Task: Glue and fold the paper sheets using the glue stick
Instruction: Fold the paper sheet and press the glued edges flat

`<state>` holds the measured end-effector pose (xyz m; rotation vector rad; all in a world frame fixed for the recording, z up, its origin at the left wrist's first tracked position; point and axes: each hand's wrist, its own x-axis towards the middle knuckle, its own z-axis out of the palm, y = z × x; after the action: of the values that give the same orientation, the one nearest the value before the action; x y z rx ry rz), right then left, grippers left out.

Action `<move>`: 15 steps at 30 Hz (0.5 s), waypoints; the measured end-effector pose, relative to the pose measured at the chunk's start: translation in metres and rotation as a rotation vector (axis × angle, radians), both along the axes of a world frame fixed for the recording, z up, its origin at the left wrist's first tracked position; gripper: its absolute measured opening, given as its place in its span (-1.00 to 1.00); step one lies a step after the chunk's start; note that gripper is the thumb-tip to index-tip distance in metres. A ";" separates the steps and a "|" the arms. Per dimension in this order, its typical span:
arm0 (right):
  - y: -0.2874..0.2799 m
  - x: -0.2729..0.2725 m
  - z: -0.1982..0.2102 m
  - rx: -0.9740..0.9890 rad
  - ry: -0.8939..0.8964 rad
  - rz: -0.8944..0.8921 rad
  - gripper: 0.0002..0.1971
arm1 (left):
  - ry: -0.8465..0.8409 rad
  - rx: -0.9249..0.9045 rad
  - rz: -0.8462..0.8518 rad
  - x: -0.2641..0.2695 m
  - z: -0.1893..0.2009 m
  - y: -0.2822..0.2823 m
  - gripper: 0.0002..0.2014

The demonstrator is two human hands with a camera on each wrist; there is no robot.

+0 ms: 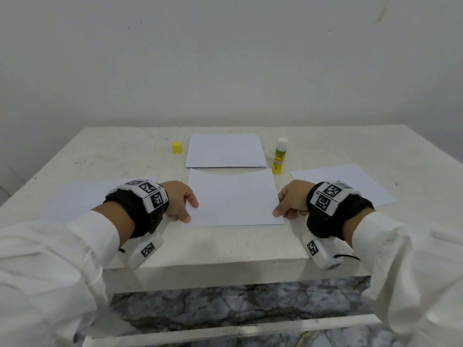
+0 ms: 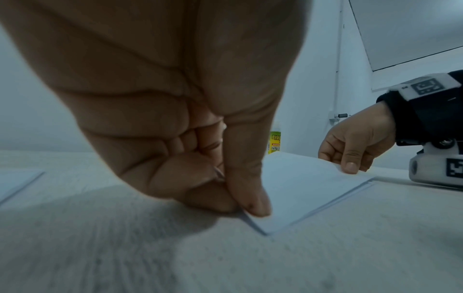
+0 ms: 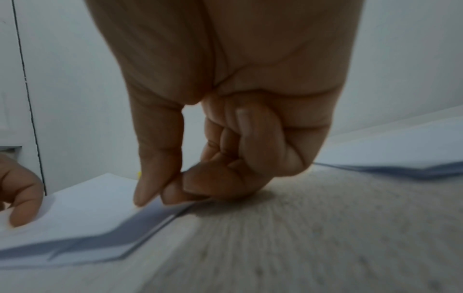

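Head view: both hands pinch the near corners of a folded white paper sheet (image 1: 233, 199) on the pale stone desk (image 1: 125, 151); left hand (image 1: 179, 200), right hand (image 1: 292, 200). Uncapped glue stick (image 1: 279, 156) stands behind.

Left wrist: thumb presses the corner flat.

Right wrist: thumb and forefinger grip blurred layered edges.

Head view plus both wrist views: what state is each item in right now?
Glue stick: upright, uncapped.
Yellow cap: off, standing apart on the table.
Centre sheet: near corners pinched.
Left hand: pinching its near-left corner.
Right hand: pinching its near-right corner.
Far sheet: flat.
Side sheets: flat, untouched.
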<state>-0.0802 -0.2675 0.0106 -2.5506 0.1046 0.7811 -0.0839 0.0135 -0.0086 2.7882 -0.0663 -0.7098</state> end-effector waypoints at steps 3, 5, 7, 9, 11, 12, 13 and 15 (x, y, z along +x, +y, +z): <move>0.002 0.000 0.000 -0.035 0.001 0.027 -0.79 | 0.009 0.004 0.002 0.001 0.000 0.000 -0.62; 0.003 0.000 -0.001 -0.046 0.000 0.037 -0.79 | 0.010 0.008 0.001 0.001 0.000 0.000 -0.63; 0.004 0.001 -0.001 -0.057 -0.004 0.044 -0.78 | 0.012 0.008 0.002 0.001 0.000 0.001 -0.63; 0.004 0.001 -0.002 -0.059 -0.006 0.041 -0.77 | 0.017 0.008 0.003 0.001 0.000 0.000 -0.63; 0.004 0.002 -0.003 -0.056 -0.009 0.033 -0.76 | 0.024 0.004 0.005 0.000 0.001 0.000 -0.64; 0.004 0.001 -0.004 -0.053 -0.011 0.029 -0.77 | 0.026 0.003 0.007 0.000 0.001 0.000 -0.65; 0.004 0.002 -0.004 -0.048 -0.011 0.025 -0.77 | 0.026 0.001 0.010 0.000 0.001 0.000 -0.65; 0.005 0.001 -0.005 -0.051 -0.012 0.020 -0.78 | 0.026 0.003 0.011 -0.001 0.002 -0.001 -0.62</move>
<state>-0.0788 -0.2627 0.0061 -2.6082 0.0966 0.7802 -0.0849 0.0125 -0.0067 2.7797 -0.0451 -0.7442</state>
